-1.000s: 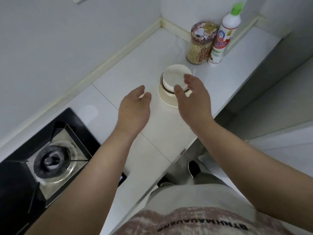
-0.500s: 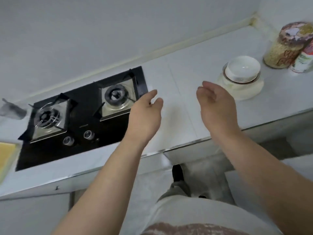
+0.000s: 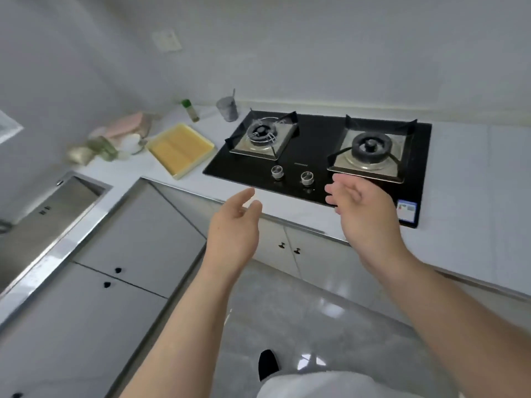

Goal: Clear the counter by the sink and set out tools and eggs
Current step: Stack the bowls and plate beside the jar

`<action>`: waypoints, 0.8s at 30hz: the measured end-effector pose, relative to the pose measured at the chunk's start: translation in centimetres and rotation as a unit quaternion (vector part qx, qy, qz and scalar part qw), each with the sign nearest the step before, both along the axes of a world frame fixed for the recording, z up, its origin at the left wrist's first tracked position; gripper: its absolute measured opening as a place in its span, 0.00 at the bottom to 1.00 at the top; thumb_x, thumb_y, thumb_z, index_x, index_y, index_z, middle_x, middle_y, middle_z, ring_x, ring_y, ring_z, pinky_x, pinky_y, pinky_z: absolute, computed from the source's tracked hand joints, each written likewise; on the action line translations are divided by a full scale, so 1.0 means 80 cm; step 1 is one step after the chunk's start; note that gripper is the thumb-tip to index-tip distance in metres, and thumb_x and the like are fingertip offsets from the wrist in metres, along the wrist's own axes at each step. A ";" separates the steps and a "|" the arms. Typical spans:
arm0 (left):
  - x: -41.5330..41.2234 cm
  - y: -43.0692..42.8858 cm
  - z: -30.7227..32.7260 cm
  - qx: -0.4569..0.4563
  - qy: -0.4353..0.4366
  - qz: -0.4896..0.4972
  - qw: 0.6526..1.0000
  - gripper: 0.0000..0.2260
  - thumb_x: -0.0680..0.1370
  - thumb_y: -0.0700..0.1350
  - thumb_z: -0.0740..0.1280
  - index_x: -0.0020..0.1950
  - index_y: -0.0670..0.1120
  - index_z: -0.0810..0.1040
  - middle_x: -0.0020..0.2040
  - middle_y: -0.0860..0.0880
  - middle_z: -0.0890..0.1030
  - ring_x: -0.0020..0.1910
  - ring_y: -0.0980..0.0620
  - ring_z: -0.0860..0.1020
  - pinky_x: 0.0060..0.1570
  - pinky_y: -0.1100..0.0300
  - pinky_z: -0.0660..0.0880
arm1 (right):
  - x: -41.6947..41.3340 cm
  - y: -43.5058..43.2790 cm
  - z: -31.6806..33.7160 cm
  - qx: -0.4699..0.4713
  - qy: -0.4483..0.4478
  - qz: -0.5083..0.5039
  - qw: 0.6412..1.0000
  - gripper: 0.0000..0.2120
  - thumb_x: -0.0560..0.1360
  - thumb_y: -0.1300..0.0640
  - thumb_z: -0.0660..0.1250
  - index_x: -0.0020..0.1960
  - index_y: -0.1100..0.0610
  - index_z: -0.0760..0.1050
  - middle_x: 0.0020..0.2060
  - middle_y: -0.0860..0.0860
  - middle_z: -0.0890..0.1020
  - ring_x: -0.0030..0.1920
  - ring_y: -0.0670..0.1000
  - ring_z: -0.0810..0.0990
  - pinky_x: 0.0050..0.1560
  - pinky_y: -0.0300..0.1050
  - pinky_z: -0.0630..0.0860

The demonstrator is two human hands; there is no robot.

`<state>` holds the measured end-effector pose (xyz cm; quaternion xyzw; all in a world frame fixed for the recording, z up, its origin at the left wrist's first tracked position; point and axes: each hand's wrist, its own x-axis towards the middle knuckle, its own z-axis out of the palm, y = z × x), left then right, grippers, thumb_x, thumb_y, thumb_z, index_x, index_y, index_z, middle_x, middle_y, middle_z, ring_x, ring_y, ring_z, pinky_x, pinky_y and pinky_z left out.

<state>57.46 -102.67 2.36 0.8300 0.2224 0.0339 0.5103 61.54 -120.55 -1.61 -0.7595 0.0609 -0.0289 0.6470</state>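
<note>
Both hands are empty, with loose, open fingers. The left hand (image 3: 232, 225) and right hand (image 3: 365, 214) hang in front of the stove (image 3: 313, 156). The yellow tray (image 3: 181, 149) lies slanted on the white counter (image 3: 126, 173) by the sink (image 3: 43, 214), well off to the left. The left hand is nearer.

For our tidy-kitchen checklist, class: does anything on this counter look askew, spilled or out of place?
The yellow tray lies skewed to the counter edge, left of the hob. Behind it, a blurred heap of items crowds the corner by the sink. No spill or damage shows.
</note>
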 end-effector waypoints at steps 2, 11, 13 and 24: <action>-0.012 0.046 -0.003 -0.017 -0.004 0.019 1.000 0.17 0.81 0.49 0.63 0.71 0.56 0.74 0.57 0.58 0.81 0.56 0.57 0.79 0.60 0.60 0.75 | -0.001 0.048 0.002 -0.003 0.002 0.024 1.000 0.13 0.81 0.54 0.63 0.64 0.51 0.77 0.54 0.45 0.84 0.55 0.43 0.82 0.63 0.49 0.77; -0.036 0.308 -0.006 -0.013 0.001 0.069 0.998 0.17 0.83 0.49 0.61 0.72 0.53 0.74 0.65 0.57 0.78 0.63 0.55 0.76 0.60 0.60 0.72 | 0.004 0.328 -0.012 -0.015 0.015 0.104 0.994 0.13 0.81 0.53 0.63 0.64 0.53 0.77 0.52 0.44 0.84 0.52 0.42 0.82 0.62 0.50 0.77; -0.033 0.362 -0.009 -0.006 -0.001 0.086 0.996 0.17 0.83 0.49 0.61 0.71 0.53 0.74 0.65 0.55 0.79 0.60 0.55 0.78 0.55 0.64 0.73 | 0.005 0.381 -0.015 -0.002 0.029 0.119 0.992 0.13 0.81 0.54 0.63 0.64 0.54 0.77 0.52 0.46 0.84 0.52 0.42 0.82 0.62 0.50 0.78; 0.016 0.533 -0.030 -0.087 0.004 0.160 0.983 0.15 0.83 0.49 0.62 0.69 0.54 0.76 0.61 0.54 0.81 0.50 0.58 0.79 0.36 0.72 0.71 | 0.069 0.581 -0.028 -0.025 0.043 0.210 0.976 0.10 0.82 0.54 0.63 0.61 0.51 0.77 0.45 0.44 0.85 0.48 0.43 0.84 0.57 0.50 0.80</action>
